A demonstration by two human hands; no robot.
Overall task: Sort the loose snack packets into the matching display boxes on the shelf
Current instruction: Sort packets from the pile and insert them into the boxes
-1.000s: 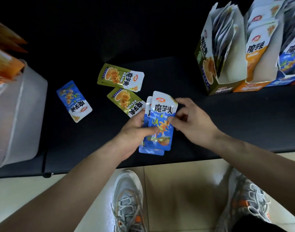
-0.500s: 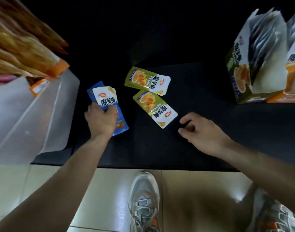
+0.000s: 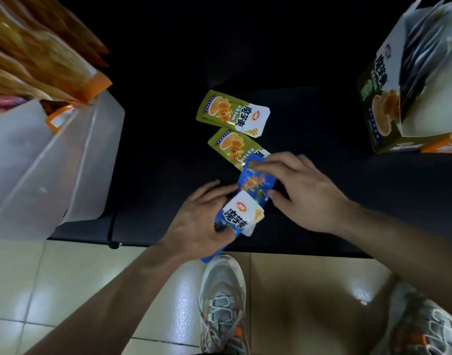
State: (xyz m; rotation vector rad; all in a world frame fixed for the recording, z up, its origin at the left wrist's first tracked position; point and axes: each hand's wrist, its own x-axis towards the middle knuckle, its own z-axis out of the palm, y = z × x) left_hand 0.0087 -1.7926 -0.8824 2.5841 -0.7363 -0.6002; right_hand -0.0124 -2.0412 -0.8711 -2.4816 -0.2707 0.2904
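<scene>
Blue and slippery: clamps the blue packets (image 3: 245, 206) between left hand (image 3: 196, 226) and right hand (image 3: 304, 193) at the shelf (image 3: 322, 226) edge, risks the loose stack fanning onto the floor (image 3: 66, 278).

Your left hand (image 3: 196, 221) and right hand (image 3: 304, 190) cover much of the blue-and-white foil snack packets (image 3: 255, 187) you grip, so how many are stacked cannot be told. Those packets and your right hand also hide the white end of the nearer olive-green foil packet (image 3: 232, 147). The green cardboard display box (image 3: 383, 98) is blurred and cut by the right edge. The orange plastic bags (image 3: 40, 52) at upper left are smeared, their print unreadable.
</scene>
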